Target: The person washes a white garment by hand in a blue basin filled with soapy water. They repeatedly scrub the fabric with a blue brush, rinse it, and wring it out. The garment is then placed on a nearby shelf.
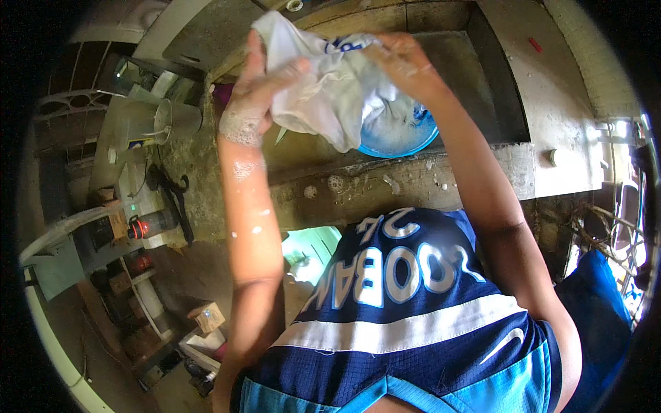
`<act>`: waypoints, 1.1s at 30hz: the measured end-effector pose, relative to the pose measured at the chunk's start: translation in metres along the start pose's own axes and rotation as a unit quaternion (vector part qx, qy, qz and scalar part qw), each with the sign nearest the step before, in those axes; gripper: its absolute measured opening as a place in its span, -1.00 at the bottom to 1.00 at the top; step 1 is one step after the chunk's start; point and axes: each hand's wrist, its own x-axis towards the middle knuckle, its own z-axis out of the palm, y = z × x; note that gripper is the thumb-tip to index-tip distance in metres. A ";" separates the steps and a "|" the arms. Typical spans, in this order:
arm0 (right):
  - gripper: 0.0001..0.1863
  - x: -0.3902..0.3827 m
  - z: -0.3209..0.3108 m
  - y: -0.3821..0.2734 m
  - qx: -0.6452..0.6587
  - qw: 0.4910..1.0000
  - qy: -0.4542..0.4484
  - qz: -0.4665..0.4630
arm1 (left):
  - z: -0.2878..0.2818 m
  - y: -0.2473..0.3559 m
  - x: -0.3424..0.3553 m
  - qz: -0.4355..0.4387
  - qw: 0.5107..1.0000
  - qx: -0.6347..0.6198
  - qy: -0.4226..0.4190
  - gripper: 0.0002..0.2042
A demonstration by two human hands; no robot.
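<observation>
A wet white garment (317, 96) with blue print near its top is stretched up between my two hands, above the basin. My left hand (255, 103), with suds at the wrist, grips its left side, the thumb lying over the front of the fabric. At the upper right, my right hand (410, 65) has its fingers closed on the garment's edge, some of them hidden by the fabric. Below and behind the garment, a blue basin (396, 149) holds foamy water and partly hidden soaked cloth.
The basin stands in a concrete sink (509, 89), whose front ledge (413, 179) carries foam spots. A small red object (535, 45) lies on the right-hand slab. Left of the sink stands a translucent bucket (163, 120). A pale green plastic piece (313, 248) is below the ledge.
</observation>
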 end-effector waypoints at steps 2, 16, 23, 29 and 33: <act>-0.71 0.010 -0.011 0.000 0.133 0.990 0.046 0.026 | -0.013 -0.010 0.003 -0.004 0.980 0.193 -0.037 -0.08; -0.65 -0.013 0.073 -0.065 0.144 0.981 0.122 -0.051 | 0.011 -0.105 0.013 0.005 0.949 -0.289 0.127 -0.64; -0.60 0.038 0.068 -0.032 -0.146 0.975 0.141 -0.086 | 0.052 -0.104 -0.011 -0.008 0.991 -0.085 0.104 -0.58; -0.51 0.042 0.030 -0.019 -0.266 0.960 0.082 -0.040 | 0.032 -0.111 -0.015 -0.194 0.834 -0.516 -0.019 -0.57; -0.34 -0.001 0.000 -0.016 -0.102 0.994 -0.021 0.043 | 0.028 -0.101 -0.030 -0.175 0.826 -0.535 -0.006 -0.57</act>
